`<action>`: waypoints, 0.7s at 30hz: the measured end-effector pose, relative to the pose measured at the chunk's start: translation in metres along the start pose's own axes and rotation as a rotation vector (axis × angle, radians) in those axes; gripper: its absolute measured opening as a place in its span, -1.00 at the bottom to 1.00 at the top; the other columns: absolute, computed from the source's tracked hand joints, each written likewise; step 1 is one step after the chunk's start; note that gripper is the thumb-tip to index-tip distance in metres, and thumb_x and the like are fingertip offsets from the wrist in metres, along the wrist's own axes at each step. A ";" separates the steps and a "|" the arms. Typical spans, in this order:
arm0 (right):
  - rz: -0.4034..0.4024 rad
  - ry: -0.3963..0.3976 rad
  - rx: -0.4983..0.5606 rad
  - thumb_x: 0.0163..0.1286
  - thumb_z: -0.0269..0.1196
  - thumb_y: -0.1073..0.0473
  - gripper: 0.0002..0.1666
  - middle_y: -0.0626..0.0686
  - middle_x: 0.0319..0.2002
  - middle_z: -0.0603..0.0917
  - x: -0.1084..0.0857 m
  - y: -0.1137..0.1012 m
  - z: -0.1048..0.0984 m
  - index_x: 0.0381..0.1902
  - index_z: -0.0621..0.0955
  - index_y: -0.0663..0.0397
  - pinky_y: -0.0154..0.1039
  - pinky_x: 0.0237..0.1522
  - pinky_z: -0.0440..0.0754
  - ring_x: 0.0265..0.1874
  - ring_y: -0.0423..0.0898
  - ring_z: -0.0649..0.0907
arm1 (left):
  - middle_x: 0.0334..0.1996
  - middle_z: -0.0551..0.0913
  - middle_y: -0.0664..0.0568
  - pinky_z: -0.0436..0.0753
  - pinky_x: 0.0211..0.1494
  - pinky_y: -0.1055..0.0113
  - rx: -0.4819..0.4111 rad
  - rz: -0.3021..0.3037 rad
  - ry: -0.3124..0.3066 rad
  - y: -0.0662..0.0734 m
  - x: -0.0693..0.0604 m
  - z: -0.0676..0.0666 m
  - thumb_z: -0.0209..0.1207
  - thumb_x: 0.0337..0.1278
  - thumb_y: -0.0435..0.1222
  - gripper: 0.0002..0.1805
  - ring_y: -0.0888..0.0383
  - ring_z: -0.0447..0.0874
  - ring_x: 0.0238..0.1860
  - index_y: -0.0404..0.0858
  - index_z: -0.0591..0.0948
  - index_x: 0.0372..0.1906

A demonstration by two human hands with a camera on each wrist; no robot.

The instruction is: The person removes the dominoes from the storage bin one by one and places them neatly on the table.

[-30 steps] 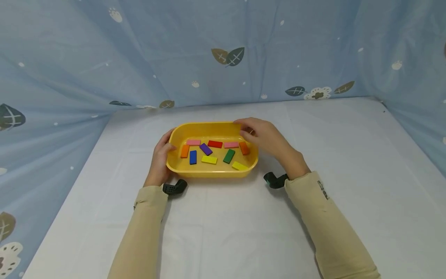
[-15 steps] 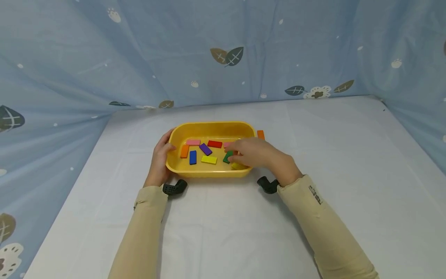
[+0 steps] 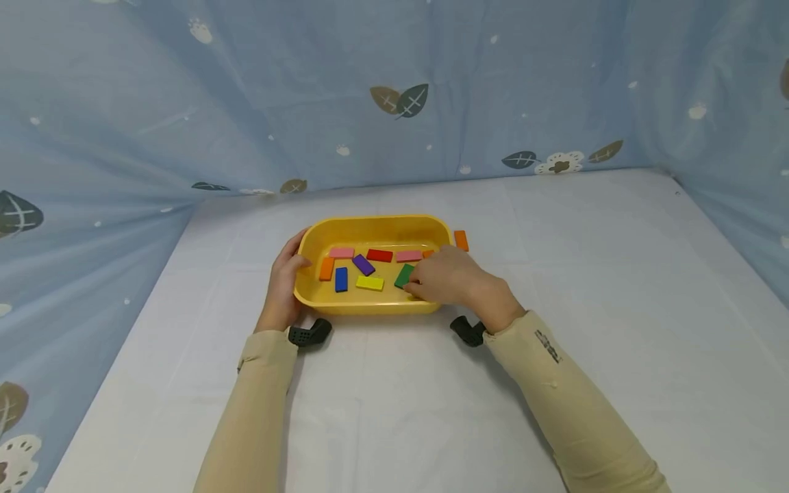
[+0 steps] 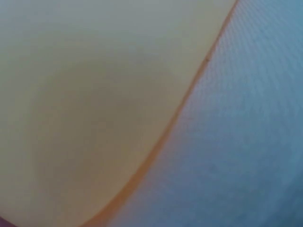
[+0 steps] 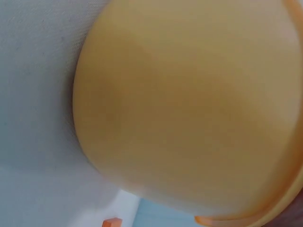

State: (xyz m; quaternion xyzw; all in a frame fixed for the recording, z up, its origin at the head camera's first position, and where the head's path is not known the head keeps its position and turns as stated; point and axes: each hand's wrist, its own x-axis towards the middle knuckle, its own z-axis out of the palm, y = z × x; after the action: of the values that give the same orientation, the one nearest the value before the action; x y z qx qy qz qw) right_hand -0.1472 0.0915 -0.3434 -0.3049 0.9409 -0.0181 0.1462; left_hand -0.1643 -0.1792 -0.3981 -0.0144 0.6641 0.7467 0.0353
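Note:
A yellow plastic tray (image 3: 370,307) holds several small flat coloured blocks. My left hand (image 3: 285,281) grips its left end, thumb over the rim. My right hand (image 3: 448,275) reaches over the right end, fingers curled down at the near right corner. There it pinches a yellow block, almost wholly covered by the hand. Just left of those fingers lies a green block (image 3: 403,275). Behind them are a pink block (image 3: 409,256) and a partly hidden orange block (image 3: 428,254). The right wrist view shows the tray's outer wall (image 5: 180,104); the left wrist view is blurred.
Farther left in the tray lie red (image 3: 379,255), purple (image 3: 364,265), blue (image 3: 342,279) and second yellow (image 3: 370,283) blocks, plus another pink and another orange one. Outside, an orange block (image 3: 461,240) sits beside the far right corner. A blue patterned curtain (image 3: 394,150) hangs behind the white-covered table.
My right hand has moved from the far right rim down to the near right corner and closed over the yellow block there. The outside orange block has come into view. My left hand stays put.

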 end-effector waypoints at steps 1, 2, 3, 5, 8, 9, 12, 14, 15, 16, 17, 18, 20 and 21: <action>-0.006 0.002 0.008 0.28 -0.02 -0.16 -0.51 -0.16 -0.83 0.23 0.000 0.001 0.000 -0.80 0.39 -0.16 -0.27 -0.44 0.27 -0.77 -0.20 0.26 | 0.24 0.24 0.17 0.25 0.25 0.27 -0.001 0.000 0.000 0.000 0.000 0.000 -0.21 0.02 -0.43 -0.38 0.12 0.22 0.20 0.00 0.28 0.26; -0.013 0.001 0.023 0.27 -0.01 -0.17 -0.49 -0.17 -0.84 0.21 -0.001 0.001 0.000 -0.83 0.37 -0.16 -0.29 -0.54 0.20 -0.79 -0.21 0.23 | 0.24 0.24 0.16 0.24 0.25 0.27 -0.002 0.001 -0.001 0.000 -0.001 0.000 -0.21 0.02 -0.42 -0.38 0.12 0.21 0.21 0.00 0.27 0.27; -0.019 0.000 0.041 0.26 0.00 -0.18 -0.48 -0.17 -0.84 0.19 -0.001 0.002 0.000 -0.85 0.35 -0.16 -0.30 -0.60 0.14 -0.80 -0.22 0.20 | 0.24 0.24 0.17 0.24 0.25 0.28 -0.001 -0.001 0.001 0.001 -0.001 0.001 -0.21 0.02 -0.42 -0.38 0.12 0.21 0.21 0.00 0.27 0.27; -0.027 -0.013 0.084 0.23 0.02 -0.21 -0.46 -0.18 -0.85 0.16 -0.003 0.003 -0.002 -0.88 0.33 -0.17 -0.32 -0.66 0.04 -0.82 -0.23 0.14 | 0.24 0.23 0.17 0.24 0.25 0.28 -0.005 -0.001 0.000 0.001 0.000 0.002 -0.21 0.03 -0.43 -0.38 0.12 0.20 0.21 0.00 0.27 0.27; -0.045 -0.032 0.143 0.20 0.05 -0.24 -0.45 -0.18 -0.84 0.11 -0.005 0.004 -0.004 -0.88 0.33 -0.17 -0.32 -0.69 -0.04 -0.83 -0.24 0.09 | 0.24 0.24 0.17 0.24 0.25 0.27 -0.011 -0.003 0.007 0.003 0.000 0.002 -0.21 0.02 -0.44 -0.38 0.12 0.21 0.21 -0.01 0.27 0.27; -0.048 -0.037 0.160 0.19 0.06 -0.24 -0.47 -0.18 -0.84 0.12 -0.005 0.005 -0.005 -0.87 0.38 -0.17 -0.32 -0.69 -0.04 -0.83 -0.24 0.09 | 0.23 0.24 0.17 0.24 0.25 0.27 -0.012 -0.003 0.008 0.003 0.000 0.002 -0.21 0.02 -0.44 -0.38 0.12 0.21 0.21 -0.01 0.28 0.26; -0.064 -0.046 0.214 0.17 0.10 -0.22 -0.60 -0.19 -0.83 0.15 -0.005 0.006 -0.006 -0.74 0.56 -0.22 -0.34 -0.69 0.01 -0.82 -0.25 0.12 | 0.24 0.24 0.17 0.24 0.25 0.28 -0.010 -0.003 0.002 0.003 0.000 0.002 -0.21 0.02 -0.44 -0.38 0.12 0.21 0.21 0.00 0.28 0.26; -0.076 -0.054 0.244 0.17 0.12 -0.19 -0.71 -0.19 -0.81 0.20 -0.005 0.007 -0.006 -0.59 0.64 -0.28 -0.35 -0.67 0.07 -0.80 -0.25 0.17 | 0.24 0.24 0.17 0.25 0.25 0.29 -0.007 -0.002 0.001 0.002 0.000 0.001 -0.21 0.02 -0.43 -0.38 0.12 0.22 0.20 0.01 0.28 0.26; -0.080 -0.060 0.264 0.17 0.13 -0.18 -0.76 -0.20 -0.80 0.25 -0.005 0.008 -0.007 -0.51 0.66 -0.31 -0.35 -0.66 0.12 -0.79 -0.25 0.20 | 0.24 0.24 0.17 0.25 0.25 0.29 -0.005 -0.004 0.001 0.002 -0.001 0.001 -0.21 0.02 -0.43 -0.38 0.13 0.22 0.20 0.01 0.28 0.26; -0.088 -0.067 0.280 0.17 0.14 -0.16 -0.78 -0.22 -0.77 0.31 -0.005 0.008 -0.007 -0.46 0.67 -0.32 -0.36 -0.63 0.17 -0.76 -0.25 0.25 | 0.23 0.24 0.17 0.25 0.24 0.29 -0.003 -0.006 0.003 0.002 -0.001 0.001 -0.21 0.02 -0.43 -0.38 0.13 0.22 0.20 0.02 0.28 0.26; -0.091 -0.074 0.297 0.18 0.14 -0.15 -0.80 -0.26 -0.72 0.38 -0.005 0.009 -0.008 -0.41 0.67 -0.33 -0.38 -0.60 0.24 -0.72 -0.26 0.31 | 0.23 0.25 0.18 0.25 0.24 0.30 -0.001 -0.008 0.006 0.001 -0.002 0.000 -0.21 0.02 -0.43 -0.38 0.13 0.22 0.20 0.02 0.28 0.26; -0.096 -0.080 0.316 0.18 0.14 -0.13 -0.82 -0.28 -0.65 0.44 -0.005 0.010 -0.008 -0.36 0.66 -0.35 -0.38 -0.56 0.31 -0.66 -0.26 0.37 | 0.23 0.25 0.18 0.25 0.24 0.29 0.000 -0.007 0.006 0.001 -0.002 0.000 -0.21 0.02 -0.43 -0.38 0.13 0.22 0.20 0.02 0.28 0.26; -0.105 -0.096 0.363 0.20 0.14 -0.08 -0.83 -0.30 -0.52 0.53 -0.005 0.011 -0.009 -0.30 0.65 -0.34 -0.37 -0.47 0.41 -0.55 -0.26 0.45 | 0.23 0.25 0.17 0.25 0.25 0.29 0.003 -0.003 0.006 0.001 -0.002 0.000 -0.21 0.02 -0.43 -0.38 0.13 0.22 0.20 0.02 0.28 0.26; -0.108 -0.100 0.386 0.20 0.14 -0.06 -0.82 -0.30 -0.44 0.56 -0.005 0.012 -0.009 -0.26 0.64 -0.34 -0.35 -0.43 0.45 -0.49 -0.25 0.48 | 0.23 0.25 0.17 0.25 0.25 0.29 0.002 0.000 0.003 0.001 -0.002 0.000 -0.21 0.02 -0.43 -0.39 0.13 0.22 0.20 0.01 0.28 0.26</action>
State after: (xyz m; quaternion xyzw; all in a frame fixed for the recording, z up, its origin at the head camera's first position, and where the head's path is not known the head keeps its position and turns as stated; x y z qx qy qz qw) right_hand -0.1528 0.1038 -0.3349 -0.3217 0.8939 -0.1907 0.2473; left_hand -0.1627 -0.1791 -0.3967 -0.0155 0.6648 0.7460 0.0342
